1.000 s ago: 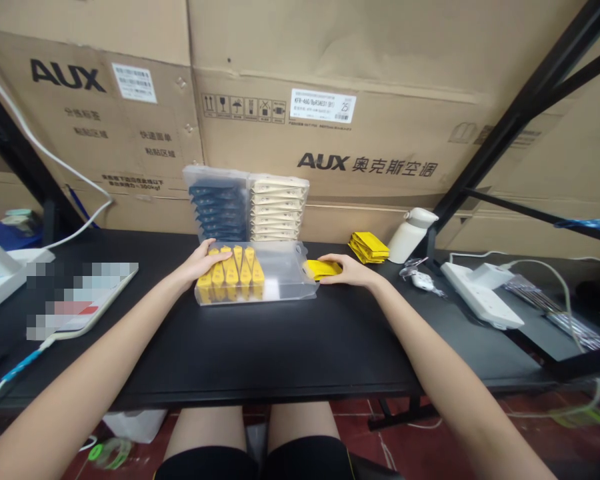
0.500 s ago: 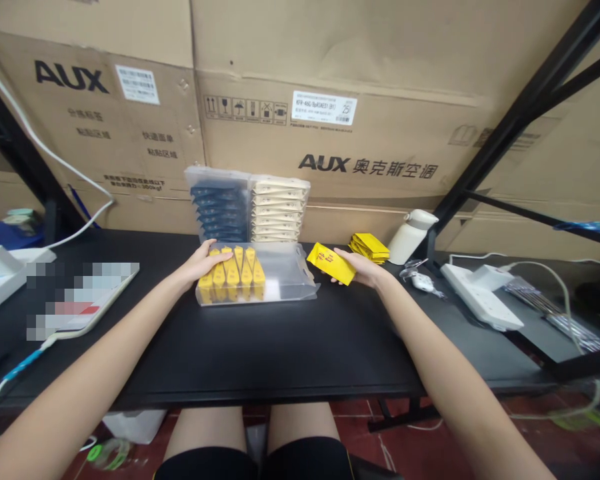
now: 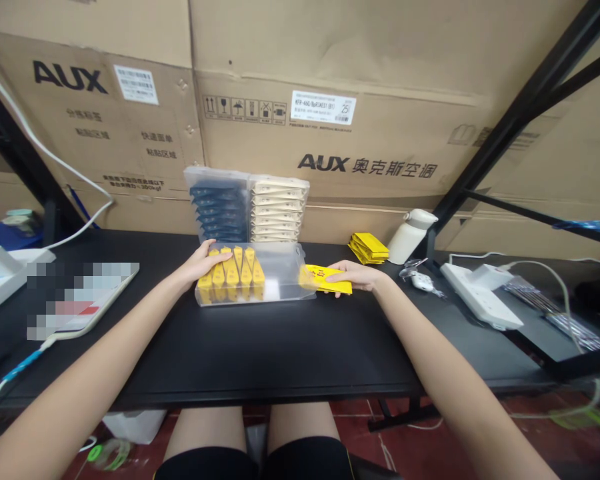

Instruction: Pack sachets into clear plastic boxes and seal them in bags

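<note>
A clear plastic box [image 3: 283, 277] lies on the black table, its left part filled with a row of several upright yellow packets [image 3: 233, 279]. My left hand [image 3: 200, 263] grips the box's left end, the thumb lying over the packets' tops and the other fingers mostly hidden. Pinched in my right hand [image 3: 361, 275] is a yellow packet [image 3: 325, 280], held nearly level, its left end at the box's right side. Behind the box stand two more clear boxes, one with dark blue packets [image 3: 223, 210], the other with cream packets [image 3: 277, 210].
A pile of yellow packets [image 3: 369, 248] lies beside a white bottle [image 3: 413, 235] at the back right. Further right are a white earphone case [image 3: 423, 283] and a power strip [image 3: 483, 300]. A tablet-like device [image 3: 95, 300] lies left. Cardboard boxes [image 3: 380, 67] wall the back.
My right hand has brought the yellow packet left and slightly down, turning it flatter, up to the box's right end. My left hand and the box stay in place.
</note>
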`<state>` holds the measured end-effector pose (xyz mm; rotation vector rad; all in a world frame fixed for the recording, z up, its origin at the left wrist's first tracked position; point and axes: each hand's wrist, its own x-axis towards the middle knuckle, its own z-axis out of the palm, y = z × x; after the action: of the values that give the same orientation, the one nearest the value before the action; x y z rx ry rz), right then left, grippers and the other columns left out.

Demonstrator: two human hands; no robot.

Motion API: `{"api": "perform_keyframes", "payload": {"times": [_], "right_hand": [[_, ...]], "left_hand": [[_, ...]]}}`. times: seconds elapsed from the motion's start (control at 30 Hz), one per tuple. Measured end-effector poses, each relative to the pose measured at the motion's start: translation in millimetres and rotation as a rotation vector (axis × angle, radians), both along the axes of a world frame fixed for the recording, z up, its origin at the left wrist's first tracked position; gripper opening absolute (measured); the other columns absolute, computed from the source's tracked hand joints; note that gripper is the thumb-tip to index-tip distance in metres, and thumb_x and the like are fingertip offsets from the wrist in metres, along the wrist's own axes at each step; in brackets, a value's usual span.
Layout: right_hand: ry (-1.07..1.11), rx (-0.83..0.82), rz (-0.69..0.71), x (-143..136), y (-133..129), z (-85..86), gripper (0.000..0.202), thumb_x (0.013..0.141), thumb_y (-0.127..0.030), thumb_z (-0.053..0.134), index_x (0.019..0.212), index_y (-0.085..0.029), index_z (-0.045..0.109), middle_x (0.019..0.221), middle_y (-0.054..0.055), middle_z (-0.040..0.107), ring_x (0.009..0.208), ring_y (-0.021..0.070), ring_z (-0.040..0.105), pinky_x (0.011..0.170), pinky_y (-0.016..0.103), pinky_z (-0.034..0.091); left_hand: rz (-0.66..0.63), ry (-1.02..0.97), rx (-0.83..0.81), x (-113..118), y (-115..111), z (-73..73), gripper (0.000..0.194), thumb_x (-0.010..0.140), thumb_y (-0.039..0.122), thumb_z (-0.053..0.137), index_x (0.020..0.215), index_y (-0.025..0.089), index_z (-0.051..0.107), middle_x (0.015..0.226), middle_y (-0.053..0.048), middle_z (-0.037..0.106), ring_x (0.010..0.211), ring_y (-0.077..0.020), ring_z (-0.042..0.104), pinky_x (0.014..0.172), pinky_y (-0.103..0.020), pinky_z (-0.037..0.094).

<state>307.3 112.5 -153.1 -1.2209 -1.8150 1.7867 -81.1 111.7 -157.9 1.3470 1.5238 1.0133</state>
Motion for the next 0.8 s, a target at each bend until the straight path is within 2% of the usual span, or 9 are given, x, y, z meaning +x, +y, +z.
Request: {"api": "perform_keyframes", "payload": {"times": [0.13, 0.23, 0.3, 0.37, 0.47, 0.57, 0.67, 0.8], "right_hand": [[-0.022, 0.092, -0.035, -10, -2, -1.2, 0.052, 0.066, -0.033, 0.08, 0.11, -0.01, 0.066, 0.09, 0.01, 0.073, 0.065, 0.0155, 0.069, 0.058, 0.023, 0.057], [-0.025, 0.154, 0.008, -11, -3, 0.9, 0.06, 0.062, -0.029, 0.083, 0.116, -0.012, 0.063, 0.09, 0.009, 0.073, 0.07, 0.0167, 0.069, 0.055, 0.021, 0.055], [-0.037, 0.189, 0.012, -14, -3, -0.5, 0.055, 0.062, -0.031, 0.082, 0.111, -0.01, 0.066, 0.084, 0.009, 0.073, 0.068, 0.0158, 0.068, 0.051, 0.02, 0.052], [0.0, 0.234, -0.059, -21, -2, -6.0, 0.047, 0.063, -0.035, 0.08, 0.101, -0.01, 0.069, 0.084, 0.01, 0.073, 0.067, 0.015, 0.066, 0.051, 0.02, 0.052], [0.112, 0.329, -0.229, -37, 1, -19.1, 0.039, 0.065, -0.041, 0.077, 0.091, -0.013, 0.07, 0.09, 0.008, 0.072, 0.071, 0.0156, 0.065, 0.06, 0.025, 0.054], [0.107, 0.532, -0.346, -48, 5, -31.6, 0.036, 0.071, -0.048, 0.067, 0.079, -0.013, 0.068, 0.076, 0.005, 0.069, 0.066, 0.0155, 0.062, 0.062, 0.027, 0.051], [0.056, 0.678, -0.405, -53, 7, -39.8, 0.038, 0.076, -0.049, 0.058, 0.074, -0.012, 0.064, 0.065, 0.003, 0.064, 0.059, 0.0142, 0.057, 0.056, 0.026, 0.045], [0.025, 0.712, -0.402, -55, 6, -44.1, 0.036, 0.078, -0.047, 0.056, 0.07, -0.012, 0.062, 0.058, 0.0, 0.058, 0.052, 0.012, 0.05, 0.049, 0.023, 0.038]], "left_hand": [[0.002, 0.006, -0.007, 2, -2, 2.6, 0.089, 0.074, 0.042, 0.072, 0.147, 0.014, 0.029, 0.138, -0.021, 0.05, 0.116, -0.0314, 0.059, 0.095, -0.038, 0.049], [0.019, 0.018, -0.014, 3, -4, 4.4, 0.087, 0.075, 0.041, 0.072, 0.147, 0.015, 0.03, 0.139, -0.02, 0.05, 0.117, -0.0303, 0.059, 0.095, -0.036, 0.049], [0.013, 0.022, -0.009, 2, -4, 3.6, 0.088, 0.075, 0.042, 0.072, 0.147, 0.015, 0.03, 0.14, -0.019, 0.049, 0.118, -0.0299, 0.058, 0.096, -0.035, 0.049], [-0.001, 0.027, 0.002, 0, -2, 1.6, 0.089, 0.075, 0.044, 0.072, 0.147, 0.015, 0.029, 0.141, -0.019, 0.048, 0.12, -0.0299, 0.057, 0.096, -0.035, 0.048], [-0.02, 0.034, 0.008, -1, -1, -0.6, 0.09, 0.074, 0.046, 0.072, 0.147, 0.015, 0.029, 0.141, -0.019, 0.048, 0.12, -0.0301, 0.056, 0.097, -0.035, 0.048], [-0.033, 0.06, -0.003, 2, -3, 0.8, 0.09, 0.073, 0.049, 0.071, 0.147, 0.017, 0.031, 0.143, -0.018, 0.047, 0.121, -0.0298, 0.056, 0.097, -0.034, 0.048], [-0.046, 0.076, -0.014, 7, -8, 3.9, 0.089, 0.074, 0.05, 0.07, 0.146, 0.017, 0.032, 0.143, -0.018, 0.047, 0.122, -0.0297, 0.055, 0.097, -0.034, 0.048], [-0.054, 0.071, -0.018, 12, -12, 7.3, 0.088, 0.075, 0.047, 0.07, 0.147, 0.016, 0.03, 0.143, -0.018, 0.047, 0.122, -0.0296, 0.055, 0.097, -0.034, 0.048]]}}
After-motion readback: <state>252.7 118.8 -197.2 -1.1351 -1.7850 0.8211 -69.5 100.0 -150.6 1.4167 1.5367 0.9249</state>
